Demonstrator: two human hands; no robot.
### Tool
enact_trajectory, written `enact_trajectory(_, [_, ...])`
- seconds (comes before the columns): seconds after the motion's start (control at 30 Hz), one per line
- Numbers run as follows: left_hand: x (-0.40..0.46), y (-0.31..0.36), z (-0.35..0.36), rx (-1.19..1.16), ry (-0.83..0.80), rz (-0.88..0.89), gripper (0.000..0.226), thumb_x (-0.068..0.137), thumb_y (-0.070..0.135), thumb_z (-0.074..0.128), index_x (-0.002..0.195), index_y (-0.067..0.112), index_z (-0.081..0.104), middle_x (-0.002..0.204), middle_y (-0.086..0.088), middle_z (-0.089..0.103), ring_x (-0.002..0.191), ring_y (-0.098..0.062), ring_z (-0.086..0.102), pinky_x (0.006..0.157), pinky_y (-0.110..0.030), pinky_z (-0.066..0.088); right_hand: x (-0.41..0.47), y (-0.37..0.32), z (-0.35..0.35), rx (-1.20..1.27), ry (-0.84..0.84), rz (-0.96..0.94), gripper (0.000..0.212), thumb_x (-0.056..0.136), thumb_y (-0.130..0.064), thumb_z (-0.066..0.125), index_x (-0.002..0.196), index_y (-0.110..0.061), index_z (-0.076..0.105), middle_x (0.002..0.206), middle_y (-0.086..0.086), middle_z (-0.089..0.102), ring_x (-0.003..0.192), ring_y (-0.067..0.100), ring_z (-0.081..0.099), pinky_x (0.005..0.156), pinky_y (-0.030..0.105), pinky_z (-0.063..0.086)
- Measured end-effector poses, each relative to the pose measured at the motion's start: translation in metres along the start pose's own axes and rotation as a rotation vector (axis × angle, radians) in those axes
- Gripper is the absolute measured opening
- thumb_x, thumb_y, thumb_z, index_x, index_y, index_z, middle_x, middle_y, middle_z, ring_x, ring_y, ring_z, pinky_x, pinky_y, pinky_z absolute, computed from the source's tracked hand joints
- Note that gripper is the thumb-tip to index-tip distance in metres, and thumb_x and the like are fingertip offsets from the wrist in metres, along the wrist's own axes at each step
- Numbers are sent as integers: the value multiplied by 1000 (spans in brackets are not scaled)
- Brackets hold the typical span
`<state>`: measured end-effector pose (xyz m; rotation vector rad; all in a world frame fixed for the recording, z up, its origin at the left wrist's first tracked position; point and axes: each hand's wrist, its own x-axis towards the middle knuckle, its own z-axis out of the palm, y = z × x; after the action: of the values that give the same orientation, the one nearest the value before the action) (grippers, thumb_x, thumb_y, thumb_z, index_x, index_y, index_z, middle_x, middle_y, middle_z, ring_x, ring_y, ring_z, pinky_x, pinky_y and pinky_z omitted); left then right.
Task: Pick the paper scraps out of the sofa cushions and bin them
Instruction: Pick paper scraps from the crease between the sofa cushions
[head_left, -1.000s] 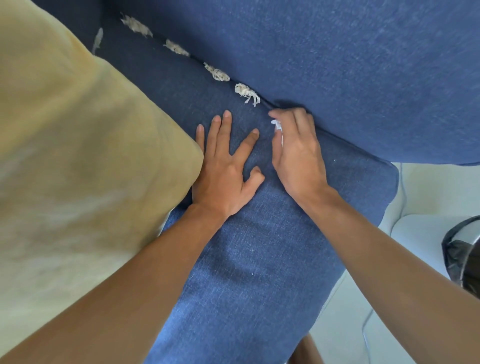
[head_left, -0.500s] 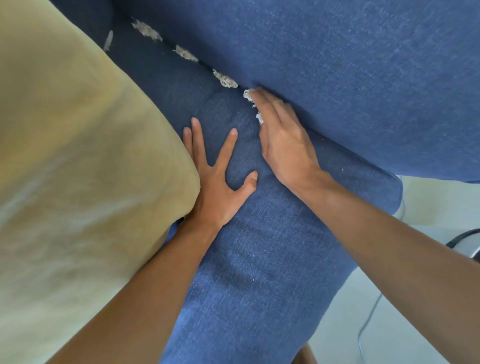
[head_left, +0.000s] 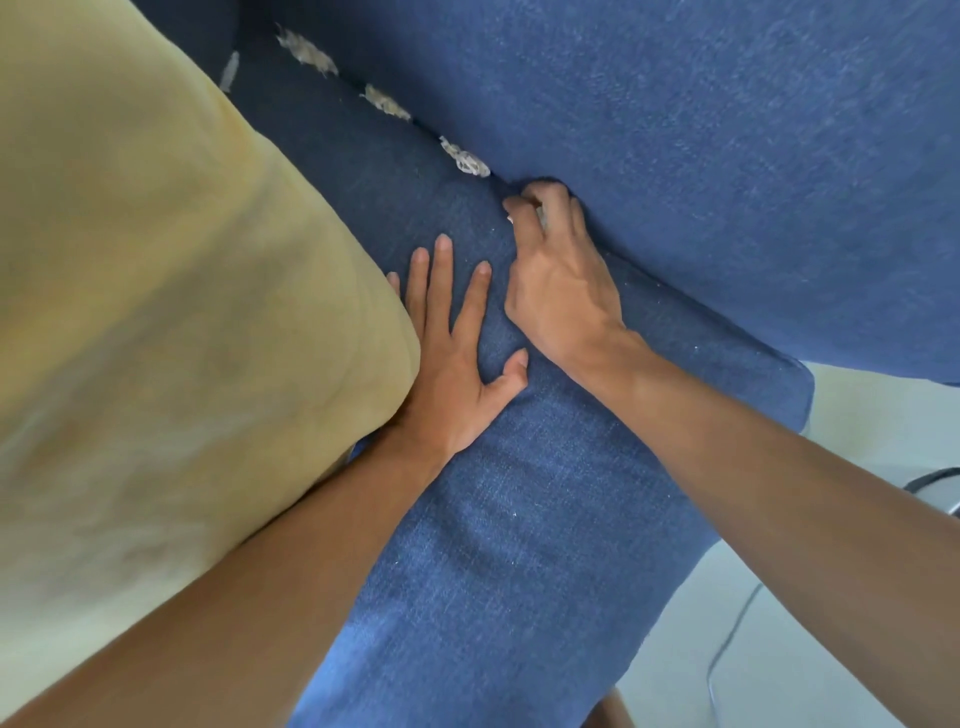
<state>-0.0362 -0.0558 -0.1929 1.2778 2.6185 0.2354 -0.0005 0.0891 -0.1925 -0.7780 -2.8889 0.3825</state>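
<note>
Crumpled whitish paper scraps sit in the crease between the blue seat cushion (head_left: 519, 519) and the blue back cushion (head_left: 701, 156): one (head_left: 464, 157) just left of my right hand, another (head_left: 387, 102) farther along, a third (head_left: 306, 50) near the top. My right hand (head_left: 558, 275) is curled at the crease, fingers closed around paper scraps, a bit of white showing at the fingertips. My left hand (head_left: 449, 358) lies flat on the seat cushion, fingers spread, holding nothing.
A large yellow cushion (head_left: 156, 312) fills the left side, touching my left hand. A small pale scrap (head_left: 228, 70) lies beside it near the top. Pale floor (head_left: 779, 649) with a thin cable shows at the lower right. No bin is in view.
My right hand has slid left along the crease and closed over the scrap that lay there, with the first scrap still in it. My left hand shifted toward the yellow cushion. The view swung left, losing the dark bin.
</note>
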Motion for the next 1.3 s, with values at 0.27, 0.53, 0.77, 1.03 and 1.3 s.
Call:
enact_trajectory(0.27, [1, -1, 1, 9, -10, -7, 82, 87, 63, 39, 154, 17, 29, 164, -17, 9, 152, -33, 7, 123, -54, 3, 0, 4, -1, 17, 4, -23, 49, 86, -11, 31, 126, 0, 57, 117, 15, 59, 104, 30, 56, 102, 34, 45])
enact_trajectory(0.53, [1, 0, 0, -23, -6, -14, 82, 86, 62, 41, 154, 17, 30, 164, -16, 10, 152, -33, 8, 123, -54, 4, -12, 13, -10, 69, 34, -37, 37, 92, -7, 41, 124, -2, 58, 119, 14, 52, 104, 24, 52, 99, 28, 47])
enact_trajectory(0.77, [1, 10, -12, -114, -3, -57, 84, 82, 57, 47, 154, 18, 29, 165, -13, 7, 153, -30, 5, 123, -53, 3, -39, 26, -29, 228, 55, -43, 42, 89, -5, 36, 123, 0, 61, 130, 14, 59, 114, 29, 57, 108, 37, 44])
enact_trajectory(1.03, [26, 37, -42, -471, 61, -162, 75, 91, 33, 51, 155, 5, 21, 165, -11, 9, 154, -22, 2, 126, -37, 2, -54, 25, -15, 158, 14, -79, 47, 103, -17, 38, 146, 1, 43, 153, 16, 41, 144, 28, 37, 118, 45, 32])
enact_trajectory(1.3, [99, 11, -27, -205, 174, -297, 79, 90, 44, 54, 150, -2, 30, 160, -20, 24, 151, -32, 16, 125, -42, 9, -51, 26, -5, 42, -38, -84, 56, 105, -32, 34, 152, -2, 33, 159, 15, 32, 149, 24, 27, 123, 43, 23])
